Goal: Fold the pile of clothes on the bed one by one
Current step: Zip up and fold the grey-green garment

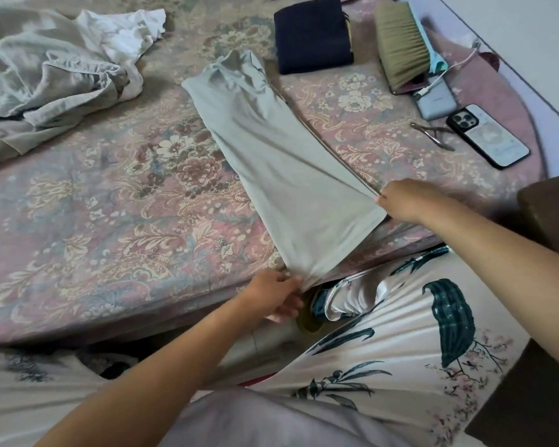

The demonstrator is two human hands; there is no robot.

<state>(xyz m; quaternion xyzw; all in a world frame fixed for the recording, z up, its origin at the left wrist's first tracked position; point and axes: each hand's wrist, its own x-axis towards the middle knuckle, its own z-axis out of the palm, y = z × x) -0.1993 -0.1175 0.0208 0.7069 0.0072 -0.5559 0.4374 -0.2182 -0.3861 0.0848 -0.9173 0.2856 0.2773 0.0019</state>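
A pale grey-green garment (271, 156), folded into a long narrow strip, lies stretched diagonally across the floral bed cover (94, 204). My left hand (276, 296) pinches its near left corner at the bed's front edge. My right hand (407, 200) grips the near right corner, pulling the hem taut. A rumpled pile of grey and white clothes (55, 72) sits at the far left of the bed. A dark navy folded garment (313, 35) lies at the back centre.
On the bed's right side lie a brush (400, 43), a power bank with cable (436, 98), a phone (488, 135) and small nippers (433, 135). My patterned white clothing (400, 333) fills the lower right. A dark brown object (549, 208) stands at the right edge.
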